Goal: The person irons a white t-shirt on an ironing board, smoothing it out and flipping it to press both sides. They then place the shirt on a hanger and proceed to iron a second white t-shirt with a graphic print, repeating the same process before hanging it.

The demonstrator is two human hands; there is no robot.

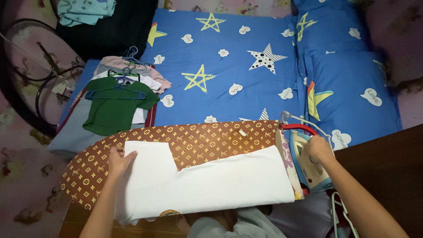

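- One white cloth (207,183) lies spread along the near half of one ironing board (194,139), which has a brown patterned cover; the cloth's near edge hangs over the board's front.
- One left hand (120,161) lies flat on the left end of the white cloth, fingers spread apart and closed on nothing.
- One right hand (319,149) sits on top of one iron (308,165) at the right end of the board; its grip is wrapped over the handle.
- The iron, pale with a red handle, stands just beside the right edge of the white cloth, with one cord (304,121) looping up behind it.
- One pile of clothes on hangers (123,88) lies on the bed beyond the board's left end; the top piece is one green shirt (114,108) on a blue hanger, and how many pieces lie under it cannot be told.
- One bed (229,66) with a blue sheet printed with stars and hearts fills the space behind the board; two blue pillows (348,88) sit at its right.
- One round wire frame (39,70) stands at the far left on a pink patterned floor (22,185).
- One pale hanger (341,216) shows near the right forearm at the bottom edge.
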